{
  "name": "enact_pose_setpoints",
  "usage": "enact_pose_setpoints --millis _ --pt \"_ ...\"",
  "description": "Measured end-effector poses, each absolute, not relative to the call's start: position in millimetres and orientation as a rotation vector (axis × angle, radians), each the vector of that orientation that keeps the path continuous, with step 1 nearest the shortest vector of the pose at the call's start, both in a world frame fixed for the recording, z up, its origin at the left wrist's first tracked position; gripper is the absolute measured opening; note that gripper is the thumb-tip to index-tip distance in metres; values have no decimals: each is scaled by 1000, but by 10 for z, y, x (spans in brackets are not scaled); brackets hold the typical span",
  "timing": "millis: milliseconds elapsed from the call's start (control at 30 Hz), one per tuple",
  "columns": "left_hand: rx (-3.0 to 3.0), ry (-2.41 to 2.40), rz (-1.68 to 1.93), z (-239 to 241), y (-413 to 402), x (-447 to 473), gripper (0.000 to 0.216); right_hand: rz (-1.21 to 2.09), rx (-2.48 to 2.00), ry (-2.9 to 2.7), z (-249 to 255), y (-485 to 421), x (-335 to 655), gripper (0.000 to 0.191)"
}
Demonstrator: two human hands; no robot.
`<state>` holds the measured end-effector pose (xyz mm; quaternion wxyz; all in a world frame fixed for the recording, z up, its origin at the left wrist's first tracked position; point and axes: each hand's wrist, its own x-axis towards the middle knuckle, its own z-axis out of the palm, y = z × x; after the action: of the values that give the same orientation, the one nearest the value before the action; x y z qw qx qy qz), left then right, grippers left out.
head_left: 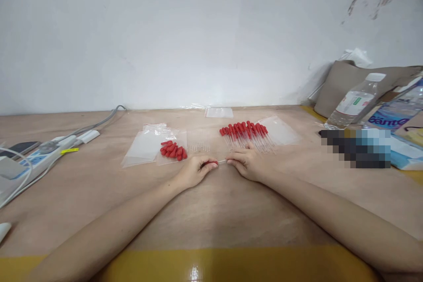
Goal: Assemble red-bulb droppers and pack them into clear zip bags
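Room on tabletop between forearms; red bulbs, droppers obstruct beyond

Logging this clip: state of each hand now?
Left hand: closed, holding a red bulb.
Right hand: closed, holding a thin clear tube.

The left forearm and right forearm slant inward. The left hand and right hand nearly meet, fingers pinched.
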<state>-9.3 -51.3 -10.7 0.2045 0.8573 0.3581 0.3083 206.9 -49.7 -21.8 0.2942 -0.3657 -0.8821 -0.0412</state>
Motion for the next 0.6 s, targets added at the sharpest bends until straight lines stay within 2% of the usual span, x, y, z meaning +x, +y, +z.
enact_pose_setpoints --millis 100,600 --pt "2403 1025 879 -111 -504 -96 16 -190 -969 -2359 -205 -523 2048 24" --pt "2492 942 891 -134 -530 -100 17 33 -1092 -2515 12 -669 1868 27"
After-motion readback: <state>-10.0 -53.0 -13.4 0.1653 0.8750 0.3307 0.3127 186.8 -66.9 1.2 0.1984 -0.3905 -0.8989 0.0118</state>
